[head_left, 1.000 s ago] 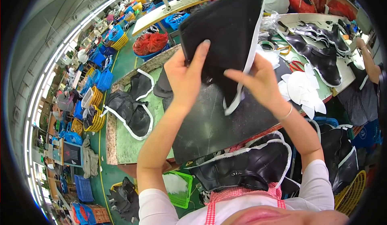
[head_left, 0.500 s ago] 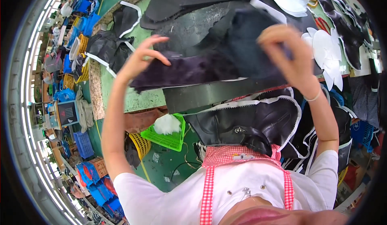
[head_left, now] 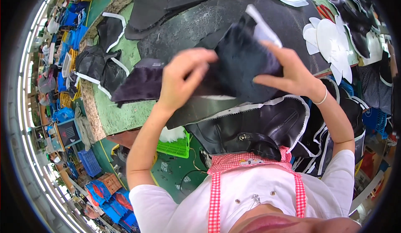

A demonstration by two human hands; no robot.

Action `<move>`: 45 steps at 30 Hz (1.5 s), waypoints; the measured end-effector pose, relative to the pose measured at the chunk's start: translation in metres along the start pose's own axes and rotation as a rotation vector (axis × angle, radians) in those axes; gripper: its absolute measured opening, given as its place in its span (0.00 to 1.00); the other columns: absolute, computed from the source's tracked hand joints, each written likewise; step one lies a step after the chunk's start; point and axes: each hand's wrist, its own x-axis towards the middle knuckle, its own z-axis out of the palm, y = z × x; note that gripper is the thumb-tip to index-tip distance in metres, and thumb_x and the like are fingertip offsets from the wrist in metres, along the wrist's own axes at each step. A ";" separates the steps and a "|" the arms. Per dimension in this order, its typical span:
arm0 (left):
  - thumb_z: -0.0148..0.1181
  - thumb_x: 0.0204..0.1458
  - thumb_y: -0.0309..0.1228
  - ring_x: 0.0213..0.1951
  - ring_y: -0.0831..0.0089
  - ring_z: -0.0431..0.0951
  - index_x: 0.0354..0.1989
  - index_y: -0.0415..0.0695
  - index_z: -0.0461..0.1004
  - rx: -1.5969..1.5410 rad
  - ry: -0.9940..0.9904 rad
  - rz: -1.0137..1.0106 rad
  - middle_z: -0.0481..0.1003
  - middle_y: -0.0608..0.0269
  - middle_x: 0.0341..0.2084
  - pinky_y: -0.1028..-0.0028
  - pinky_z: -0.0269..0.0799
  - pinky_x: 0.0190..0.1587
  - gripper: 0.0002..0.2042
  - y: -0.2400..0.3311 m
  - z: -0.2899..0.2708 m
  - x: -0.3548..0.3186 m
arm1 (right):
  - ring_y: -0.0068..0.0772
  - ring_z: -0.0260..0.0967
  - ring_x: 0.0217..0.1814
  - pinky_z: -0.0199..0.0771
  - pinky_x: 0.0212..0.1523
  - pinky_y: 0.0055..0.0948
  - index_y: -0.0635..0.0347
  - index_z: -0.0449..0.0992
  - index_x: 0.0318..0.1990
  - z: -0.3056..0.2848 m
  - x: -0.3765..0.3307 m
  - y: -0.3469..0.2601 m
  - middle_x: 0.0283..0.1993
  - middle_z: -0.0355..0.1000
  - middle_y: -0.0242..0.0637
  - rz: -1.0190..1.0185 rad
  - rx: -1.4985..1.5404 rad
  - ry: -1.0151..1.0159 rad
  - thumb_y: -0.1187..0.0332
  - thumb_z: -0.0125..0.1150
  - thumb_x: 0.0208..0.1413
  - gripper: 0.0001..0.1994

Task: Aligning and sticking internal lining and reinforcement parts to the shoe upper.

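Observation:
A dark fuzzy lining piece (head_left: 246, 61), folded and edged in part with a white strip, lies across the black work mat. My right hand (head_left: 290, 72) grips its right side, the thumb on the fuzzy face and the fingers by the white-edged top. Over the middle of the piece hovers my left hand (head_left: 184, 80), slightly blurred, with thumb and fingers apart and nothing seen in them. A flatter purple-black part (head_left: 140, 82) of the lining reaches out to the left behind that wrist. Against my apron rests a black leather boot upper (head_left: 250, 126) with white edging and a buckle.
Black sheets (head_left: 154, 9) lie at the far side of the green table (head_left: 119, 118). White-edged black pieces (head_left: 102, 66) sit on the left. White petal-shaped pieces (head_left: 330, 43) and red-handled pliers (head_left: 325, 12) are at the right. A green basket (head_left: 177, 147) stands below.
My left hand has moved right and nearer, from the lining's left end to its middle. The right hand has come lower onto the lining's right side. My view has shifted slightly.

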 end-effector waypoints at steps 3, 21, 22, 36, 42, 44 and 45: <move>0.66 0.50 0.31 0.48 0.62 0.74 0.62 0.42 0.66 0.137 0.220 -0.205 0.75 0.57 0.47 0.68 0.66 0.55 0.29 -0.008 0.002 0.040 | 0.53 0.70 0.54 0.69 0.57 0.38 0.65 0.71 0.54 0.004 0.001 0.015 0.55 0.71 0.52 -0.088 -0.164 -0.178 0.69 0.67 0.45 0.26; 0.67 0.38 0.19 0.45 0.71 0.76 0.37 0.42 0.70 -0.795 0.010 -0.309 0.77 0.53 0.45 0.70 0.69 0.55 0.16 -0.025 -0.013 0.033 | 0.48 0.69 0.49 0.67 0.52 0.38 0.72 0.73 0.46 -0.023 0.017 0.039 0.47 0.70 0.47 0.105 0.043 -0.269 0.62 0.71 0.44 0.25; 0.63 0.38 0.14 0.43 0.73 0.77 0.36 0.40 0.71 -0.823 -0.040 -0.278 0.79 0.56 0.41 0.71 0.68 0.55 0.16 -0.031 -0.016 0.031 | 0.47 0.69 0.48 0.67 0.52 0.38 0.72 0.73 0.45 -0.023 0.019 0.038 0.47 0.70 0.47 0.097 0.090 -0.295 0.63 0.71 0.44 0.24; 0.66 0.43 0.24 0.22 0.69 0.73 0.38 0.45 0.72 0.515 0.648 -0.022 0.73 0.63 0.25 0.70 0.69 0.26 0.13 -0.017 0.041 0.050 | 0.56 0.70 0.38 0.71 0.42 0.40 0.72 0.71 0.44 -0.011 0.019 0.034 0.35 0.72 0.56 0.243 -0.006 -0.124 0.64 0.64 0.53 0.19; 0.69 0.40 0.25 0.25 0.68 0.74 0.55 0.50 0.71 0.219 0.601 -0.162 0.77 0.63 0.29 0.71 0.72 0.30 0.28 -0.007 0.039 0.054 | 0.59 0.68 0.35 0.68 0.37 0.44 0.70 0.69 0.43 0.005 0.015 0.047 0.32 0.70 0.55 0.094 -0.237 0.039 0.65 0.64 0.54 0.17; 0.69 0.40 0.25 0.30 0.71 0.74 0.60 0.51 0.69 0.685 0.538 -0.039 0.76 0.66 0.31 0.73 0.72 0.32 0.32 -0.012 0.042 0.057 | 0.58 0.71 0.33 0.70 0.34 0.46 0.68 0.68 0.42 0.008 0.015 0.044 0.28 0.71 0.55 0.134 -0.345 0.074 0.63 0.64 0.55 0.17; 0.67 0.41 0.25 0.38 0.70 0.75 0.59 0.53 0.70 0.658 0.459 -0.207 0.76 0.67 0.39 0.69 0.72 0.43 0.31 -0.006 0.044 0.055 | 0.58 0.71 0.33 0.70 0.34 0.46 0.68 0.68 0.42 0.010 0.015 0.046 0.28 0.71 0.55 0.136 -0.343 0.073 0.63 0.64 0.55 0.17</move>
